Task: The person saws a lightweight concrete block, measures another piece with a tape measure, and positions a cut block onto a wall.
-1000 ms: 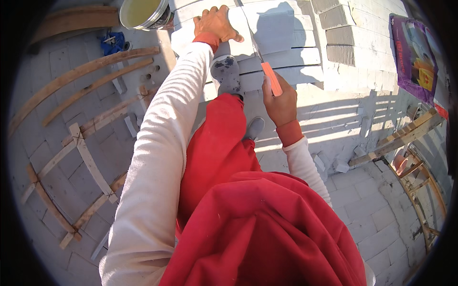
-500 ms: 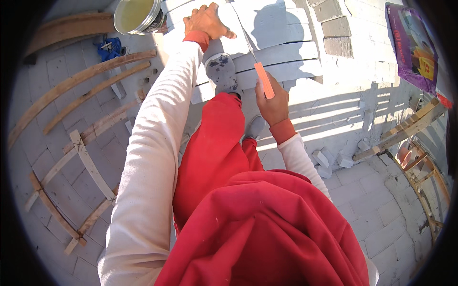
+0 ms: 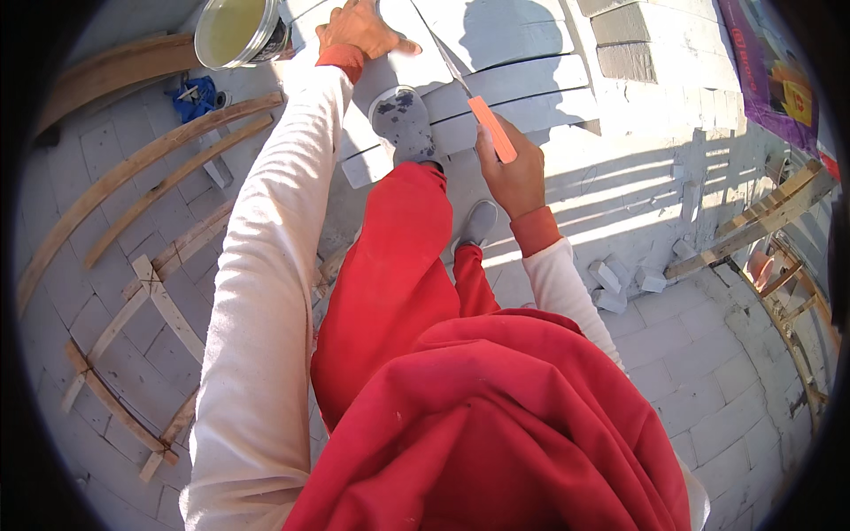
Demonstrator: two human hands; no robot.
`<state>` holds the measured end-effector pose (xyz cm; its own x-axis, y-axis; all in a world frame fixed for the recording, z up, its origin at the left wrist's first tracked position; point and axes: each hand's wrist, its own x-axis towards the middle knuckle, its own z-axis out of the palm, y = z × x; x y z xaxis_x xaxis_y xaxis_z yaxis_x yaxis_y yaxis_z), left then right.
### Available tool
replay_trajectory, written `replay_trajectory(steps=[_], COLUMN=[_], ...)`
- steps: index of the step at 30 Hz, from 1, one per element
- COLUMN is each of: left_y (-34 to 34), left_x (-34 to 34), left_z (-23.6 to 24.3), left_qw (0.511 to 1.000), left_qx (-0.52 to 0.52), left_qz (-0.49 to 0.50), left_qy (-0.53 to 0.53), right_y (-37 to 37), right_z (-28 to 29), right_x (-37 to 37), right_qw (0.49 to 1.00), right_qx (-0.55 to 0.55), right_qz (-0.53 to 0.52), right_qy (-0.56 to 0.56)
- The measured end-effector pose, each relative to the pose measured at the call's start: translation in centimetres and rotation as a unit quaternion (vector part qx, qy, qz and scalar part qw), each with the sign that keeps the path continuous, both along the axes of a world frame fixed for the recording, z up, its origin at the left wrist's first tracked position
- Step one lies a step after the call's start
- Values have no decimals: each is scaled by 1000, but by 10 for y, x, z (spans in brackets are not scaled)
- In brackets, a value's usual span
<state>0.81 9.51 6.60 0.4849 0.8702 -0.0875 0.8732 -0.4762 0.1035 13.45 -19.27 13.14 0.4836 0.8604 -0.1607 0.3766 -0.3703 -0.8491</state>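
Head camera: nearest is the person's red garment [image 3: 487, 416], with red trousers [image 3: 381, 292] running forward beneath it to two grey shoes. One shoe [image 3: 479, 223] is on the floor; the farther, dark-spotted shoe [image 3: 398, 119] rests on the pale blocks. Small white chunks [image 3: 607, 276] lie on the floor to the right. The right hand [image 3: 518, 174] is wrapped round the orange handle [image 3: 492, 129] of a thin-bladed tool, thumb along its side. The blade [image 3: 453, 69] slants forward and left along the edge of a white block [image 3: 421, 73]; whether it sits in a cut or a gap, I cannot tell. The left hand [image 3: 361, 31] lies palm down on that block, fingers partly spread, thumb pointing toward the blade. Left of that hand stands a bucket [image 3: 276, 42] with yellowish contents; far right is a purple bag [image 3: 757, 80].
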Motion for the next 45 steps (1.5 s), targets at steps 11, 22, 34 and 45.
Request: replay_trajectory(steps=[11, 22, 34, 45], left_y=[5, 20, 16, -17], left_x=[-25, -58, -38, -23], left_z=[54, 23, -13, 33], left_qw=[994, 990, 997, 998], left_qx=[-94, -113, -66, -21], left_qz=[44, 72, 0, 26], left_qy=[24, -47, -38, -59], right_y=[-71, -86, -64, 22], right_z=[52, 93, 46, 14], right_x=[-28, -22, -30, -31], right_qw=[999, 980, 988, 996], right_qx=[-34, -180, -129, -70], right_qz=[15, 65, 29, 3], right_qy=[5, 47, 82, -57])
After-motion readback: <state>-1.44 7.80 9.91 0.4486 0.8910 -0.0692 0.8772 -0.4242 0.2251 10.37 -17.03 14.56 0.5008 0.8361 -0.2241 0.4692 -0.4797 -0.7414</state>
